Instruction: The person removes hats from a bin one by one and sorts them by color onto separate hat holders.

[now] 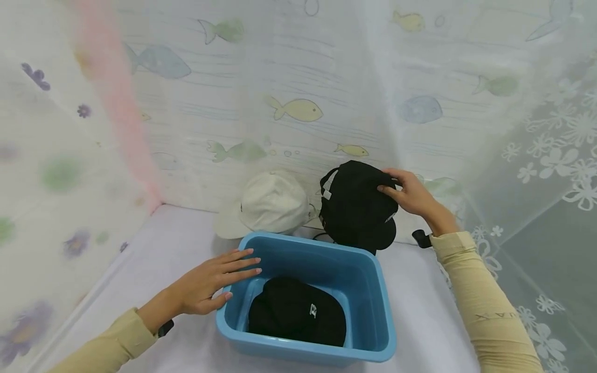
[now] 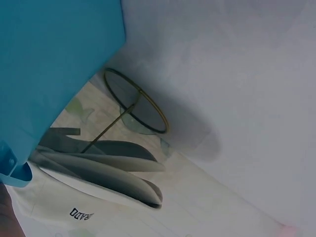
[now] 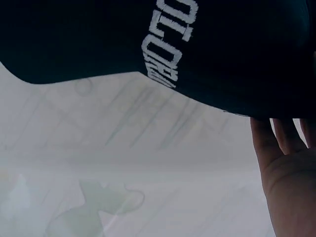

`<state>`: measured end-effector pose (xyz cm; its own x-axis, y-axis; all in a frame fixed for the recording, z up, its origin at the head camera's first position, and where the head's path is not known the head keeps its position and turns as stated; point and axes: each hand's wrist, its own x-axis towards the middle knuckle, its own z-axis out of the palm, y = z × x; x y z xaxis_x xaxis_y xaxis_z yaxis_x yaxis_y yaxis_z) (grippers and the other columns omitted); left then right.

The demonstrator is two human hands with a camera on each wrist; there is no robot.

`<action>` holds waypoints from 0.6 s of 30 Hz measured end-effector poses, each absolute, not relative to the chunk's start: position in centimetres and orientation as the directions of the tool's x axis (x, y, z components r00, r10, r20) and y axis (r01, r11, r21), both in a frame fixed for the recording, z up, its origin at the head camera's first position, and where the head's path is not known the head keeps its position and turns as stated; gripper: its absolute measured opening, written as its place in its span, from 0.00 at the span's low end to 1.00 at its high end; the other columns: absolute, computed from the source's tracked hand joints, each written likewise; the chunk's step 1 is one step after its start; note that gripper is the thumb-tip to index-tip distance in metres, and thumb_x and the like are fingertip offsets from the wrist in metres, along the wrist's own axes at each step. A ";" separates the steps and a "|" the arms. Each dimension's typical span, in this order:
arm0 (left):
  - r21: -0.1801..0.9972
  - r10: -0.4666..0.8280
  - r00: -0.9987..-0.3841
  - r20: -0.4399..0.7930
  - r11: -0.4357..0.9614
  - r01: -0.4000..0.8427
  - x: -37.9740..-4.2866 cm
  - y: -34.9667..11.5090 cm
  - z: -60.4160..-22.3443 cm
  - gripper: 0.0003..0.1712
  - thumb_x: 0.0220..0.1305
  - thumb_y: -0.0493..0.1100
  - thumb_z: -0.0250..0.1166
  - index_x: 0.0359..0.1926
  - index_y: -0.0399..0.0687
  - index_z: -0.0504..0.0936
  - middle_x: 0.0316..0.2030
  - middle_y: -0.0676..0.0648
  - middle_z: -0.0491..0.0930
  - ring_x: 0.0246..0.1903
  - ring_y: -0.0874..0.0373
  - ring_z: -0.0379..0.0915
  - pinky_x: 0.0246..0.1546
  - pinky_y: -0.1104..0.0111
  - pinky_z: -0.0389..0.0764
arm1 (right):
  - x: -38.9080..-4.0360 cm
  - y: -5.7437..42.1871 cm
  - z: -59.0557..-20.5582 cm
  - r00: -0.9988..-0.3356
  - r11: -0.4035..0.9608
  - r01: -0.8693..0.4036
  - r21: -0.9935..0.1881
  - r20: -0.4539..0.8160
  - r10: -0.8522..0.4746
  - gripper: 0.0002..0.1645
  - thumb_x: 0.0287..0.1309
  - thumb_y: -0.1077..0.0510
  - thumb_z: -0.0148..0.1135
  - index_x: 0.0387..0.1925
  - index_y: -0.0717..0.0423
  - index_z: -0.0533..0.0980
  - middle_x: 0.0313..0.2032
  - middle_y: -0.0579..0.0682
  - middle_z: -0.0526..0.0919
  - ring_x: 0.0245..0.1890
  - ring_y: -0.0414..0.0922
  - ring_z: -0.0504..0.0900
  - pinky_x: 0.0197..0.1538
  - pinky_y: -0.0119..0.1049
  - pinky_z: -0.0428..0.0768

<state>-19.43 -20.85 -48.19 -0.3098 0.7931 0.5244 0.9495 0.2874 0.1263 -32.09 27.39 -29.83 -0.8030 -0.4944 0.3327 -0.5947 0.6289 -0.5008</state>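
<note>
The tub (image 1: 385, 305) here is plain blue, the cap inside it (image 1: 289, 311) black with a white mark (image 1: 313, 311). The held cap (image 1: 356, 207) is black too, with white block lettering (image 3: 155, 22); the third cap (image 1: 275, 199) is off-white, its wording (image 2: 74, 213) dark. Yellow, green and blue fish (image 1: 304, 110) dot the whitish curtain (image 1: 280, 57). Both sleeves (image 1: 489, 295) are pale yellow.

1st cap (image 1: 294, 313) in tub (image 1: 312, 264); bhd it, 2nd cap (image 1: 275, 199) L, 3rd cap (image 1: 356, 207) R.
</note>
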 end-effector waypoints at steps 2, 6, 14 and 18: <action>0.127 0.792 -0.311 0.526 0.288 0.949 -19.5 -20.9 -48.2 0.31 0.78 0.50 0.43 0.75 0.45 0.67 0.76 0.46 0.63 0.72 0.36 0.60 0.80 0.62 0.43 | -32.7 27.2 -30.2 -0.807 0.628 -0.586 -0.512 0.307 -0.504 0.18 0.69 0.67 0.62 0.58 0.67 0.77 0.54 0.65 0.82 0.55 0.56 0.80 0.68 0.61 0.70; 0.135 0.787 -0.315 0.530 0.289 0.948 -19.4 -20.9 -48.2 0.31 0.77 0.50 0.44 0.75 0.45 0.67 0.76 0.46 0.63 0.72 0.36 0.60 0.80 0.62 0.43 | -33.7 27.0 -31.5 -0.826 0.629 -0.551 -0.548 0.247 -0.507 0.19 0.69 0.67 0.61 0.59 0.69 0.76 0.56 0.67 0.80 0.60 0.63 0.76 0.71 0.62 0.65; 0.159 0.780 -0.325 0.535 0.285 0.945 -19.1 -20.7 -48.3 0.30 0.77 0.48 0.43 0.75 0.44 0.67 0.75 0.45 0.63 0.73 0.36 0.59 0.80 0.62 0.43 | -35.1 26.5 -34.0 -0.834 0.612 -0.519 -0.596 0.195 -0.517 0.26 0.70 0.68 0.59 0.67 0.70 0.70 0.65 0.69 0.74 0.66 0.65 0.71 0.72 0.62 0.65; 0.163 0.775 -0.325 0.542 0.282 0.945 -19.1 -20.6 -48.4 0.30 0.78 0.49 0.42 0.75 0.45 0.67 0.75 0.45 0.64 0.75 0.40 0.57 0.79 0.62 0.44 | -35.1 26.4 -34.5 -0.828 0.611 -0.517 -0.600 0.169 -0.534 0.30 0.72 0.65 0.58 0.72 0.66 0.66 0.71 0.66 0.68 0.72 0.64 0.65 0.73 0.62 0.61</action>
<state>-19.13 -20.64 -48.36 -0.3249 0.7750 0.5420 0.9454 0.2825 0.1627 -35.13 26.44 -34.51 -0.8283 -0.5341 0.1693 -0.5165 0.6109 -0.6000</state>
